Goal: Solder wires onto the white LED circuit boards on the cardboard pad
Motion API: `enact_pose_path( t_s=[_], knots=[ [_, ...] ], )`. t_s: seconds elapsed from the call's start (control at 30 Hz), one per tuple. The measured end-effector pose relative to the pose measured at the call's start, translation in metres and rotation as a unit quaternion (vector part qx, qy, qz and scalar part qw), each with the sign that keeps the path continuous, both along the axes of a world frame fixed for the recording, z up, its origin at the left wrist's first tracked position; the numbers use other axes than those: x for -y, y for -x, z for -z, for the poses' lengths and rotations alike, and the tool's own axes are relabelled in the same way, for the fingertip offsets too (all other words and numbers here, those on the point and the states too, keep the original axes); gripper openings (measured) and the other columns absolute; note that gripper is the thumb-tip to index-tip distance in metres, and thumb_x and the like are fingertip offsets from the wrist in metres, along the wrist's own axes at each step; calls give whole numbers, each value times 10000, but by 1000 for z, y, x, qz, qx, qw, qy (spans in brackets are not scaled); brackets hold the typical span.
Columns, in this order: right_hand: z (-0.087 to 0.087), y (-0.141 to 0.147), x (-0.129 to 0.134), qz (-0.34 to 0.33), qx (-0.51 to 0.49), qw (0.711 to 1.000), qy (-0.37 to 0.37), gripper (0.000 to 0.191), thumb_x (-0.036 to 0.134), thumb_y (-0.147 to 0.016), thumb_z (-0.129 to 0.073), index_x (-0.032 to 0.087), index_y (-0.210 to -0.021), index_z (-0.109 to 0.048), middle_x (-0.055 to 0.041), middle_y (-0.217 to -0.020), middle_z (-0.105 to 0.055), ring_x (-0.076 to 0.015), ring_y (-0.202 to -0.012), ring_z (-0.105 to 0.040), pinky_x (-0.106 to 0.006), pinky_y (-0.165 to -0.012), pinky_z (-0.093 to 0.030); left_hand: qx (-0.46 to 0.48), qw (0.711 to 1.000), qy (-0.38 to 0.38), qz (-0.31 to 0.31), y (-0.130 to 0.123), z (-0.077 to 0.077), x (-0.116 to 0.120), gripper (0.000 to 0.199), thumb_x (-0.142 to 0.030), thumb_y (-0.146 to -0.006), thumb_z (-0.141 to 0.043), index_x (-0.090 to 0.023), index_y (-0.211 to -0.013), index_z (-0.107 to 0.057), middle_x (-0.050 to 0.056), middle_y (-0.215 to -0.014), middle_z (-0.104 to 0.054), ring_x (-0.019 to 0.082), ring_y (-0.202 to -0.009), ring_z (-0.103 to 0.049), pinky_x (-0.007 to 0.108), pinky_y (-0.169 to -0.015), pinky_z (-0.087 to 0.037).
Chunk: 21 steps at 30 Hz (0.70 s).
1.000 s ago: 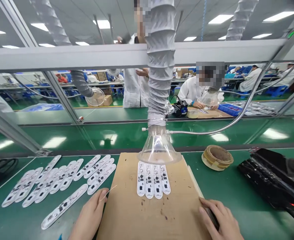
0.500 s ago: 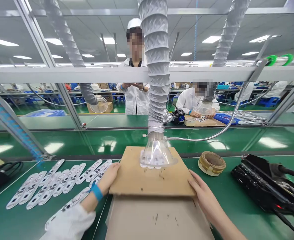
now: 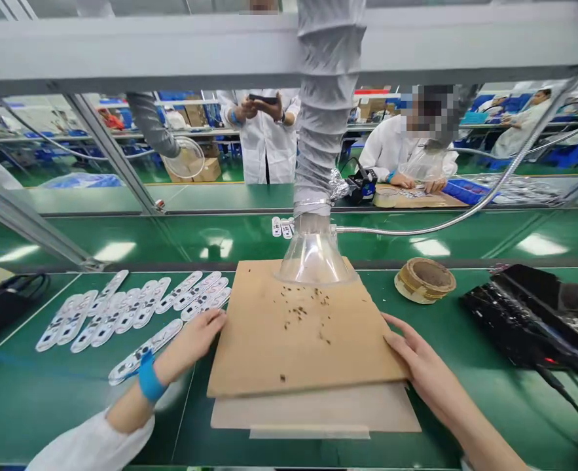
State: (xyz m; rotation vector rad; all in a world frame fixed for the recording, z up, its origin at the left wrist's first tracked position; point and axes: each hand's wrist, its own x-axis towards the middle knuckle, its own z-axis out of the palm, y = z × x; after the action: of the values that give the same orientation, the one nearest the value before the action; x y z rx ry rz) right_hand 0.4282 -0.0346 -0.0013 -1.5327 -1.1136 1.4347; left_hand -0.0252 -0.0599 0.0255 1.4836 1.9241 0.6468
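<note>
A brown cardboard sheet (image 3: 298,353) with dark burn-like specks lies over a second, paler board (image 3: 313,415) taped at its front edge. My left hand (image 3: 203,337), a blue band at the wrist, grips the sheet's left edge, fingers pressed together. On the right edge my right hand (image 3: 414,350) holds the same sheet, thumb on top and fingers beside it. A clear funnel hood (image 3: 313,258) on a grey duct hangs over the sheet's far part. Several white oval-ended circuit strips (image 3: 146,347) lie left of my left hand.
Right of the sheet are a tape roll (image 3: 425,280) and a black device (image 3: 519,327) with cables. Small white pieces (image 3: 282,227) sit on the green strip behind the hood. A metal beam (image 3: 171,46) crosses above. Two people in white coats are across the bench.
The view has tilted down. The cardboard sheet has come nearer over the paler board, both hands on it. White pieces formerly under the hood are off the sheet, and some now show beyond it.
</note>
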Motion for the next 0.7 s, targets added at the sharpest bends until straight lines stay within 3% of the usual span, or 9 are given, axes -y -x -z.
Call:
enact_pose_path(
  t_s=[0.07,0.13,0.27,0.4,0.47,0.57,0.63,0.7],
  knots=[
    [6,-13,20,21,35,999,18,875,741,-863,-766,255,-1559,-556,-147,-1208,-834,-365,-1036,-817,-436,-809,-696,-1,998,50,28,4,1,21,487,-636,-1013,-439,-297,-880,-761,73,-920,-784,310,-895,-741,398,-780,-603],
    [7,-20,31,34,62,997,30,939,757,-819,-787,240,-1564,-541,-145,-1133,-847,-358,-969,-822,-404,-732,-695,-30,999,41,15,14,1,27,523,-670,-1000,-436,-270,-949,-770,94,-1024,-797,327,-959,-735,399,-832,-595],
    [5,-25,38,-13,105,993,43,1008,768,-786,-807,241,-1595,-518,-124,-1032,-852,-345,-846,-811,-366,-587,-652,-157,985,-34,-68,47,3,12,630,-693,-973,-478,-182,-1241,-731,150,-1246,-739,352,-1127,-707,435,-989,-580],
    [7,-33,41,-90,222,971,27,1036,875,-778,-702,224,-1570,-555,-64,-768,-788,-331,-654,-756,-363,-460,-552,-238,970,9,-57,64,8,-8,876,-692,-944,-615,-126,-1603,-501,236,-1579,-521,391,-1181,-707,477,-977,-602],
    [9,-37,37,-119,320,940,-7,921,919,-789,-618,241,-1409,-688,-41,-667,-725,-306,-557,-699,-380,-480,-545,-261,964,36,-46,63,11,-14,943,-674,-943,-668,-131,-1669,-409,254,-1673,-417,382,-1104,-735,460,-893,-621],
    [6,-32,24,-122,415,898,-80,725,890,-881,-516,272,-1158,-774,-65,-719,-739,-291,-559,-687,-394,-531,-554,-286,957,38,-37,62,16,-21,994,-658,-940,-720,-142,-1697,-336,266,-1721,-355,386,-1117,-747,439,-874,-627],
    [2,-14,15,-120,422,888,-135,659,829,-947,-489,270,-1157,-767,-90,-834,-772,-291,-647,-718,-399,-587,-579,-298,953,35,-28,63,18,-25,1016,-659,-937,-730,-134,-1700,-313,277,-1730,-344,407,-1191,-730,451,-926,-623],
    [-4,16,11,-169,395,880,-203,577,734,-1006,-500,261,-1213,-759,-122,-1045,-792,-310,-874,-764,-439,-778,-636,-308,950,40,-18,65,19,-29,1001,-663,-946,-712,-121,-1691,-322,286,-1712,-369,426,-1241,-711,464,-960,-614]
  ],
)
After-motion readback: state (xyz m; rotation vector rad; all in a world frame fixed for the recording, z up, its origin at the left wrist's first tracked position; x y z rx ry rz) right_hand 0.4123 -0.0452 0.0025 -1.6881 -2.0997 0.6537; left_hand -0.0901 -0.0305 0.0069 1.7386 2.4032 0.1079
